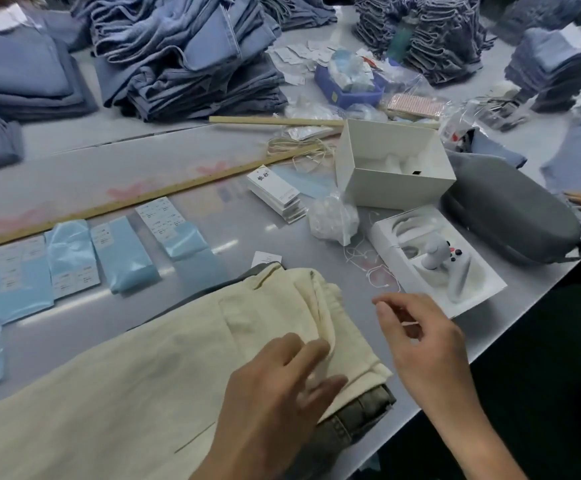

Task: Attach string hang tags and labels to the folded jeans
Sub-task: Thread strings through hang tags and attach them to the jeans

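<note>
The folded cream jeans (178, 358) were laid on the table (282, 237) — long axis from near-left to far-right. Flat left hand (282, 386) rested on them; a thin string (409, 323) was pinched by the right hand (420, 337).

Left hand (275, 393) rests on cream jeans (143, 358).

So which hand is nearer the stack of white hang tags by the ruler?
Right. The right hand is off the cream jeans' right edge, below the hang tags. The left hand rests on the jeans' folded end, lower in view and farther away.
</note>
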{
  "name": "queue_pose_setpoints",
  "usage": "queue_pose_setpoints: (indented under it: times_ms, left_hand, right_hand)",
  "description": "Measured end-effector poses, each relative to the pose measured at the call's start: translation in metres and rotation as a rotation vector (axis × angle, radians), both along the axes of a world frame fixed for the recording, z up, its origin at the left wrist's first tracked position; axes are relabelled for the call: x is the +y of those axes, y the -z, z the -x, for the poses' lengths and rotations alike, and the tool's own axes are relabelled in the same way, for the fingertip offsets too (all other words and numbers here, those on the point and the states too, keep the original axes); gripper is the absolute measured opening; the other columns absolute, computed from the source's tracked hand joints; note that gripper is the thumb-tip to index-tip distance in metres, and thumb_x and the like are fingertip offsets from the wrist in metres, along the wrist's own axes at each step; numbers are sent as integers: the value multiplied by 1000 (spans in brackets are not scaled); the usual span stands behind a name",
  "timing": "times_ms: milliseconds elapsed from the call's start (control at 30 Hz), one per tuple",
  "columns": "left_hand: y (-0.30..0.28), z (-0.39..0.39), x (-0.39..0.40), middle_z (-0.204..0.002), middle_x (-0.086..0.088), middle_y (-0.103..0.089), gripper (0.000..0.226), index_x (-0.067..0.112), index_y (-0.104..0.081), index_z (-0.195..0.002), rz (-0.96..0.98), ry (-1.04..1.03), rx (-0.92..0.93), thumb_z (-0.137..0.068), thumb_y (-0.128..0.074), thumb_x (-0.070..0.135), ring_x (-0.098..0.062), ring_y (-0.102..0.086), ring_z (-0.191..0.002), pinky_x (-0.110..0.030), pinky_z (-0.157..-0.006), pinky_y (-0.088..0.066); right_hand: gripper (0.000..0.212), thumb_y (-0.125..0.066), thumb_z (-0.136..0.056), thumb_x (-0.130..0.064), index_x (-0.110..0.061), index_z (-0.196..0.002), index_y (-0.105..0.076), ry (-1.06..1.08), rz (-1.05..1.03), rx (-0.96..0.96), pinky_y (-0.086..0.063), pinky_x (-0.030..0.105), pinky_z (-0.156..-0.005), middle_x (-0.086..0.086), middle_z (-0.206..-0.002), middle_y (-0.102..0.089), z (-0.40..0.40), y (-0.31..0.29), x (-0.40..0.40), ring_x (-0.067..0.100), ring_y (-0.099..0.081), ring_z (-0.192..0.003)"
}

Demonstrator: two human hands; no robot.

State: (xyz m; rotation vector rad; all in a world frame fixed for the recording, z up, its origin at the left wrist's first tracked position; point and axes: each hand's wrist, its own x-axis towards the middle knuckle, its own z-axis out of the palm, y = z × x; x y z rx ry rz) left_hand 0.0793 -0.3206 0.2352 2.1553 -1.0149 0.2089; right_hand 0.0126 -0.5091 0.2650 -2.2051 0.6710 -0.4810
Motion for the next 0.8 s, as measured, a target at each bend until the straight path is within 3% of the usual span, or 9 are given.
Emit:
queue_pose_setpoints:
  times_ms: [100,233,367,400,467,533,633,700,800]
  left_hand:
    - [-4,12,-5,-70,3,-50,25,26,-71,-97,-59,4,-195,-100,-53,44,-20,-51,-59,-30,-39,-40]
    - [-2,22,9,-73,2,-62,24,17,-80,-101,33,-66,-251,-96,-60,30,-21,-51,-57,-28,-49,-50]
    - [-11,-1,31,-106,-6,-73,29,18,-76,-74,132,-37,-277,-95,-60,31,-24,-69,-95,-32,-89,-54]
    - [-16,-8,34,-102,-2,-74,34,18,-72,-70,121,8,-269,-97,-58,32,-21,-69,-95,-35,-98,-50]
    - [-22,-19,35,-72,4,-64,39,18,-66,-65,78,68,-279,-101,-55,30,-16,-64,-70,-37,-104,-46]
    - [-25,-23,36,-59,3,-53,41,17,-66,-67,38,103,-251,-103,-52,28,-19,-52,-53,-35,-92,-53]
    - [-26,-31,37,-81,5,-62,23,20,-71,-93,-17,14,-79,-103,-52,29,-19,-55,-56,-35,-50,-52]
    - [-24,-41,37,-106,6,-58,19,23,-66,-115,-129,-165,80,-97,-62,28,-20,-62,-63,-32,-49,-49]
    - [-13,-54,41,-123,11,-36,45,33,-49,-131,-280,-294,272,-91,-70,36,-19,-66,-79,-33,-59,-49]
  right_hand:
    - [28,-73,-78,-64,-38,-89,-77,-159,-557,199,-54,21,-59,-4,-79,-75,-13,-4,12,8,-68,-67]
    - [10,-69,-95,-24,-21,-91,-77,-197,-729,154,-54,22,-62,12,-77,-72,-21,2,25,13,-67,-70]
    - [19,-66,-86,-26,-11,-95,-76,-181,-904,2,-57,31,-63,25,-93,-72,-17,3,44,28,-69,-78]
    - [18,-65,-86,-24,-11,-94,-76,-157,-920,-25,-57,31,-62,23,-92,-73,-18,3,49,28,-69,-77]
    - [11,-66,-92,-16,-13,-89,-76,-114,-903,-64,-57,31,-61,20,-87,-73,-21,2,53,25,-68,-74]
    - [21,-59,-98,-6,-14,-87,-75,-84,-870,-63,-57,30,-60,19,-84,-73,-18,2,55,23,-68,-72]
    - [28,-55,-98,-5,-19,-87,-76,-75,-848,-48,-56,27,-59,12,-82,-74,-13,1,56,18,-68,-71]
    - [29,-55,-98,-6,-20,-86,-77,-71,-830,-39,-56,25,-59,13,-82,-74,-11,1,56,18,-68,-71]
    - [30,-54,-98,-3,-19,-87,-77,-45,-826,-26,-57,26,-56,13,-79,-74,-11,5,52,18,-69,-67]
